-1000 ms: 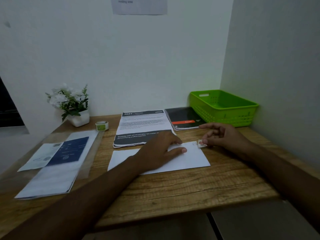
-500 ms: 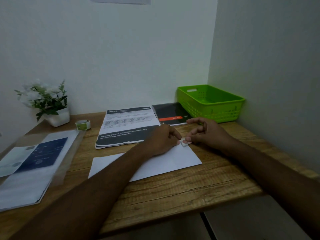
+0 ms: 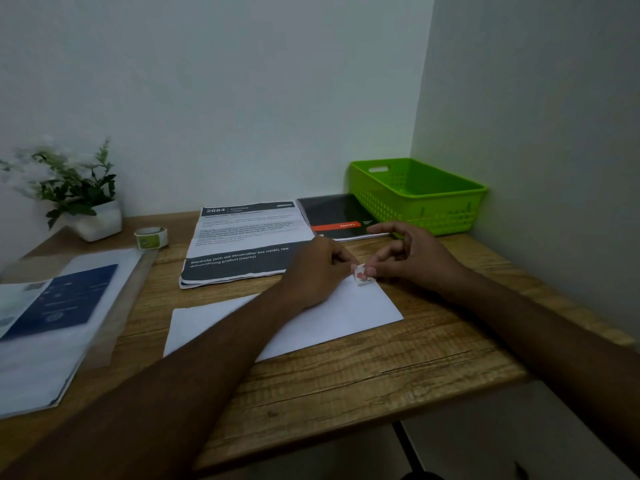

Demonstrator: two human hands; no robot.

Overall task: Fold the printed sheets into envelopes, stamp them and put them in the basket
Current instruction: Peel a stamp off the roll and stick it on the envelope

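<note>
The stamp (image 3: 362, 277) at the envelope's (image 3: 346, 317) 1 o'clock corner
Pinched by left hand (image 3: 318, 271) and right hand (image 3: 415, 259); to be pressed flat, square.

Two hands: a left hand (image 3: 317, 271) and a right hand (image 3: 415, 258). One white envelope (image 3: 346, 317). One stamp (image 3: 362, 277). One green basket (image 3: 433, 216). One printed sheet (image 3: 242, 244) with black bands; I cannot tell whether more sheets lie under it. One black booklet (image 3: 332, 216). One sticker roll (image 3: 150, 237). One potted plant (image 3: 79, 195). One clear sleeve (image 3: 114, 306), with two printed papers showing there: one blue paper (image 3: 65, 303) and one pale paper (image 3: 14, 299). One wooden worktop (image 3: 346, 382).
</note>
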